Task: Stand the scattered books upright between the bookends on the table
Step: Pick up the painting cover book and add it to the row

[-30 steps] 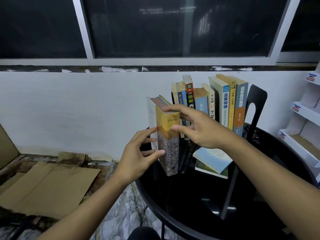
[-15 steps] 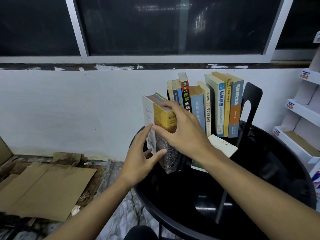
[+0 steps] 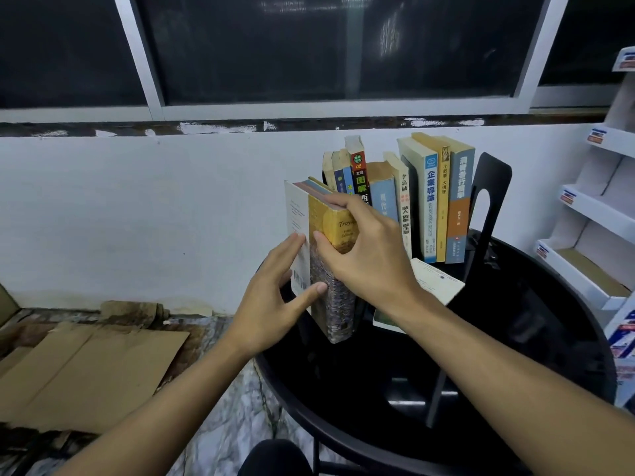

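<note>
A thick yellow book (image 3: pixel 338 297) stands upright near the left rim of the round black table (image 3: pixel 515 338). My right hand (image 3: pixel 364 255) grips it over its top and spine. My left hand (image 3: pixel 271 297) presses flat against its white back cover, fingers spread. Behind it stands a row of upright books (image 3: pixel 429 204), ending at a black bookend (image 3: pixel 489 197) on the right. A pale book (image 3: pixel 436 280) lies flat on the table under my right wrist, partly hidden. The left bookend is hidden.
A white wall and a dark window rise behind the table. Flattened cardboard (image 3: pixel 86 365) lies on the floor at left. White shelving (image 3: pixel 598 207) stands at the right edge.
My right hand has slid from the top of the yellow book down over its spine. The book has come closer to upright, and my left hand stays against its cover.
</note>
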`<state>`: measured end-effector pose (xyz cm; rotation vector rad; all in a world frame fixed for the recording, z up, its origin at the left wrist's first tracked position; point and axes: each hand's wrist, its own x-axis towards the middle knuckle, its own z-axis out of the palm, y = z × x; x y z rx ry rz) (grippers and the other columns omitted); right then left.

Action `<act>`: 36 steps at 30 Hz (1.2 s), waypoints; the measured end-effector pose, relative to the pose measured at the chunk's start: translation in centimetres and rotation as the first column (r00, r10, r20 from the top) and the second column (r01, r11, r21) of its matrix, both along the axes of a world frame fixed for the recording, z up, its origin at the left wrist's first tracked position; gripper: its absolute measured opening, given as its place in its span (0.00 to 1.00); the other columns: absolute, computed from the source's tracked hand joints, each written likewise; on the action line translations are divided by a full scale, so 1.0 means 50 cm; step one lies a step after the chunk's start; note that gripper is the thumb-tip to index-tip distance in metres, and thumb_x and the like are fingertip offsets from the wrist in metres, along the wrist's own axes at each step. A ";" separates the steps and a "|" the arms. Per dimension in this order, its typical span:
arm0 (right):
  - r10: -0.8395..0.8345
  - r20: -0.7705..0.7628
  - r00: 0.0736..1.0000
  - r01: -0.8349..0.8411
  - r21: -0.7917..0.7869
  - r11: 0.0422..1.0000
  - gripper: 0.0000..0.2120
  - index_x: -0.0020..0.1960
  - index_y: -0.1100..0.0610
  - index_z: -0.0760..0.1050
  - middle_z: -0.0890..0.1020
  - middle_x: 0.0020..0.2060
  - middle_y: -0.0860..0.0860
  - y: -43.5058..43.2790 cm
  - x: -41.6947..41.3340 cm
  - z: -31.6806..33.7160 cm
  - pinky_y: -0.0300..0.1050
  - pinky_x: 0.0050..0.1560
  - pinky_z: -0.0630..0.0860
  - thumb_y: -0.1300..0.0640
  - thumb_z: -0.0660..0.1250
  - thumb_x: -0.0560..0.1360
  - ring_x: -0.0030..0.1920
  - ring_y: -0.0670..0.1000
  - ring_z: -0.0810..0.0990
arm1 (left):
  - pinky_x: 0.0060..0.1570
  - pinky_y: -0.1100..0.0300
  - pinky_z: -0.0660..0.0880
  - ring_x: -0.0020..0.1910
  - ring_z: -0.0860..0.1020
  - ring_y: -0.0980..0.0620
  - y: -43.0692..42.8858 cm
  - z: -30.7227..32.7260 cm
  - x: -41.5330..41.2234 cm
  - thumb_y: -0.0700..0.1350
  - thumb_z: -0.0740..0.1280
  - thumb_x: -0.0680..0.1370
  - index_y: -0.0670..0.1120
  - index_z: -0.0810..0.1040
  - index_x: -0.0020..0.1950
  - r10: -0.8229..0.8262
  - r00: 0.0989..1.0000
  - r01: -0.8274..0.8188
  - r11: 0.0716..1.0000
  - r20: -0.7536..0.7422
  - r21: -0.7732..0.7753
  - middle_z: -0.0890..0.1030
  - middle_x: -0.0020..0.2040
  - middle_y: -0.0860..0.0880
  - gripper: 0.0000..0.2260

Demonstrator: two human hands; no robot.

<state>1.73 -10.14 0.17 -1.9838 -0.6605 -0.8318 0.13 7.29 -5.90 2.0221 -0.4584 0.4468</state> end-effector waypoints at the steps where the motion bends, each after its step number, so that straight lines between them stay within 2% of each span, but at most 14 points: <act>1: -0.005 0.007 1.000 0.005 0.011 1.000 0.21 0.66 0.50 0.74 0.81 0.55 0.41 -0.008 -0.006 0.005 0.45 0.50 0.81 0.55 0.74 0.75 0.52 0.43 0.82 | 0.73 0.56 0.69 0.77 0.63 0.63 0.001 0.007 0.001 0.51 0.71 0.78 0.52 0.63 0.80 -0.008 1.000 0.008 1.000 0.011 0.007 0.65 0.78 0.58 0.32; 5: -0.065 0.062 0.996 0.064 0.020 0.998 0.20 0.65 0.52 0.76 0.79 0.52 0.38 -0.059 -0.038 0.032 0.34 0.47 0.79 0.55 0.76 0.74 0.50 0.38 0.81 | 0.73 0.55 0.69 0.76 0.65 0.61 0.011 0.036 0.019 0.46 0.69 0.80 0.52 0.66 0.79 -0.011 0.998 0.008 0.999 0.054 0.045 0.68 0.77 0.58 0.29; 8: -0.074 0.074 0.994 0.073 0.022 0.997 0.19 0.64 0.52 0.77 0.77 0.53 0.32 -0.115 -0.068 0.055 0.25 0.46 0.75 0.57 0.76 0.74 0.51 0.31 0.79 | 0.73 0.57 0.70 0.74 0.68 0.61 0.008 0.060 0.042 0.43 0.69 0.80 0.52 0.68 0.78 0.014 0.997 -0.021 0.996 0.071 0.091 0.70 0.75 0.58 0.27; 11: -0.136 0.074 0.988 0.136 0.008 0.991 0.19 0.62 0.52 0.78 0.81 0.48 0.36 -0.180 -0.095 0.079 0.26 0.44 0.76 0.56 0.77 0.73 0.48 0.36 0.82 | 0.72 0.60 0.70 0.72 0.71 0.61 -0.021 0.093 0.066 0.42 0.70 0.80 0.52 0.70 0.77 0.013 0.997 -0.025 0.990 0.082 0.142 0.72 0.73 0.57 0.26; 15: -0.263 0.089 0.961 0.270 -0.067 0.961 0.19 0.61 0.51 0.80 0.81 0.43 0.41 -0.263 -0.123 0.104 0.23 0.40 0.70 0.53 0.77 0.72 0.40 0.32 0.78 | 0.73 0.57 0.69 0.73 0.71 0.56 -0.096 0.139 0.104 0.42 0.71 0.79 0.50 0.68 0.78 -0.074 0.993 0.046 0.962 0.096 0.270 0.72 0.74 0.53 0.28; 17: -0.311 0.087 0.947 0.319 -0.106 0.942 0.19 0.61 0.51 0.80 0.80 0.42 0.40 -0.302 -0.132 0.111 0.23 0.39 0.69 0.52 0.77 0.71 0.39 0.30 0.77 | 0.73 0.55 0.68 0.74 0.69 0.53 -0.143 0.158 0.125 0.43 0.72 0.79 0.49 0.67 0.79 -0.097 0.990 0.056 0.937 0.102 0.345 0.71 0.76 0.51 0.29; 20: -0.372 0.083 0.925 0.380 -0.142 0.914 0.19 0.60 0.51 0.80 0.76 0.41 0.32 -0.353 -0.144 0.116 0.21 0.38 0.66 0.53 0.77 0.71 0.39 0.27 0.75 | 0.75 0.52 0.66 0.76 0.67 0.52 -0.217 0.188 0.155 0.47 0.72 0.79 0.49 0.64 0.80 -0.141 0.979 0.054 0.879 0.149 0.473 0.69 0.78 0.50 0.31; 24: -0.424 0.066 0.903 0.428 -0.176 0.886 0.19 0.60 0.50 0.79 0.76 0.41 0.33 -0.405 -0.151 0.121 0.23 0.39 0.68 0.52 0.76 0.71 0.40 0.30 0.76 | 0.76 0.57 0.60 0.77 0.65 0.49 -0.310 0.231 0.188 0.48 0.71 0.79 0.46 0.61 0.81 -0.181 0.965 0.032 0.802 0.192 0.596 0.67 0.79 0.47 0.33; 26: -0.445 0.050 0.894 0.447 -0.183 0.876 0.19 0.61 0.50 0.79 0.76 0.42 0.32 -0.424 -0.151 0.122 0.26 0.38 0.70 0.51 0.76 0.72 0.39 0.39 0.77 | 0.75 0.57 0.59 0.77 0.65 0.48 -0.347 0.251 0.204 0.47 0.71 0.79 0.45 0.61 0.81 -0.189 0.961 0.021 0.781 0.204 0.624 0.67 0.78 0.46 0.33; 27: -0.457 0.047 0.888 0.458 -0.181 0.871 0.19 0.61 0.50 0.79 0.76 0.42 0.32 -0.431 -0.150 0.122 0.28 0.38 0.72 0.51 0.76 0.72 0.39 0.42 0.77 | 0.74 0.57 0.61 0.76 0.66 0.47 -0.363 0.260 0.212 0.46 0.72 0.79 0.45 0.61 0.80 -0.190 0.960 0.019 0.775 0.204 0.632 0.68 0.78 0.46 0.33; 31: -0.491 0.042 0.870 0.491 -0.174 0.854 0.18 0.60 0.50 0.78 0.79 0.41 0.41 -0.448 -0.144 0.121 0.41 0.39 0.79 0.51 0.76 0.72 0.40 0.44 0.78 | 0.65 0.61 0.66 0.72 0.70 0.47 -0.409 0.293 0.248 0.43 0.72 0.78 0.43 0.65 0.77 -0.178 0.959 -0.007 0.763 0.221 0.646 0.72 0.73 0.44 0.29; 33: -0.498 0.039 0.866 0.497 -0.172 0.850 0.18 0.60 0.49 0.78 0.81 0.42 0.43 -0.454 -0.136 0.118 0.46 0.40 0.80 0.51 0.76 0.72 0.40 0.46 0.79 | 0.64 0.58 0.69 0.68 0.72 0.46 -0.424 0.301 0.269 0.42 0.72 0.78 0.42 0.69 0.72 -0.174 0.958 -0.015 0.762 0.227 0.648 0.75 0.69 0.44 0.24; 36: -0.510 0.034 0.860 0.507 -0.174 0.844 0.18 0.60 0.49 0.78 0.80 0.41 0.42 -0.462 -0.123 0.116 0.44 0.39 0.78 0.51 0.76 0.72 0.39 0.43 0.78 | 0.58 0.49 0.78 0.61 0.75 0.46 -0.439 0.302 0.302 0.43 0.73 0.76 0.45 0.73 0.64 -0.173 0.959 -0.023 0.741 0.224 0.671 0.78 0.62 0.46 0.18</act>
